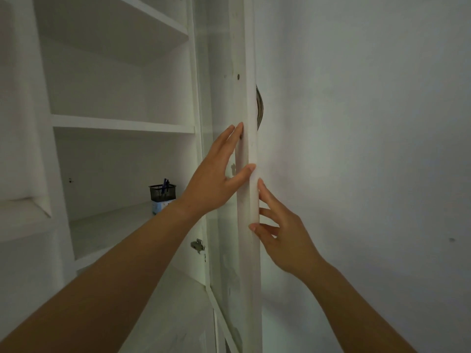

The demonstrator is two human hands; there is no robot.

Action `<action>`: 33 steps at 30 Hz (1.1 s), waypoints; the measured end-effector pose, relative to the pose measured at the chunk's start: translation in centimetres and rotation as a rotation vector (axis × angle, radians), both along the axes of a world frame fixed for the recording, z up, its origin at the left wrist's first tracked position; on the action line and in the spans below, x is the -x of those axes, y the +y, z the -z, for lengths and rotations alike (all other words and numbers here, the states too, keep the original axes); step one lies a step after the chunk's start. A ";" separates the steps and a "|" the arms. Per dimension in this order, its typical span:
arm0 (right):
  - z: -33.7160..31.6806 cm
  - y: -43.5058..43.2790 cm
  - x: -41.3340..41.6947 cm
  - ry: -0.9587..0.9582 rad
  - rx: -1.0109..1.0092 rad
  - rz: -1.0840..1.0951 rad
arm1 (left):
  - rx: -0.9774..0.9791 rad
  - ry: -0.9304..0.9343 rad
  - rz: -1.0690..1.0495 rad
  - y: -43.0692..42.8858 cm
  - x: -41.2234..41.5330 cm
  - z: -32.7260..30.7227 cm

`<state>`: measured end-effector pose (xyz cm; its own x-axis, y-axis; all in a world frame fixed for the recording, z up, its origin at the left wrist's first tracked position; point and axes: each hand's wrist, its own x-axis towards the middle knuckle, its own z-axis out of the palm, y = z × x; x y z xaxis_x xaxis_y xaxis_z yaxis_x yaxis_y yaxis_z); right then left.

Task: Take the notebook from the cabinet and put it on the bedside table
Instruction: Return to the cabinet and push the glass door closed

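A white cabinet (122,123) stands open with bare shelves. Its glass-paned door (248,110) is swung out, edge-on towards me. My left hand (216,179) lies flat against the door's inner side, fingers spread, thumb on the edge. On the outer side my right hand (283,233) has its fingertips touching the same edge, fingers apart. Neither hand holds anything. I see no notebook; a small blue-and-white thing (159,207) under a black mesh pen holder (162,192) on the lower shelf is partly hidden by my left arm.
A dark curved handle (260,105) sits on the door's outer face. A metal hinge (198,245) shows low on the cabinet frame. A plain white wall (369,149) fills the right side. White shelving (23,212) continues at the left.
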<state>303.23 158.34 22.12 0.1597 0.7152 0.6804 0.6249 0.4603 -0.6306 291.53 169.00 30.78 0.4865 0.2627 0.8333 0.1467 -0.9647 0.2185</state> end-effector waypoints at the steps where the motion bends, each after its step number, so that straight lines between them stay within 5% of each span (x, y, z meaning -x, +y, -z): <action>1: 0.0 0.0 0.5 -0.002 -0.004 0.000 | -0.001 0.000 0.001 0.0 0.5 0.0; 15: 1.9 3.9 7.6 0.044 -0.063 -0.183 | -0.058 -0.009 -0.152 0.8 10.4 0.6; 23: 2.0 8.6 12.2 -0.116 -0.181 -0.206 | -0.029 0.006 -0.348 2.1 16.0 0.7; 33: 2.2 14.9 15.3 -0.098 -0.284 -0.359 | -0.049 0.015 -0.648 3.5 20.2 0.4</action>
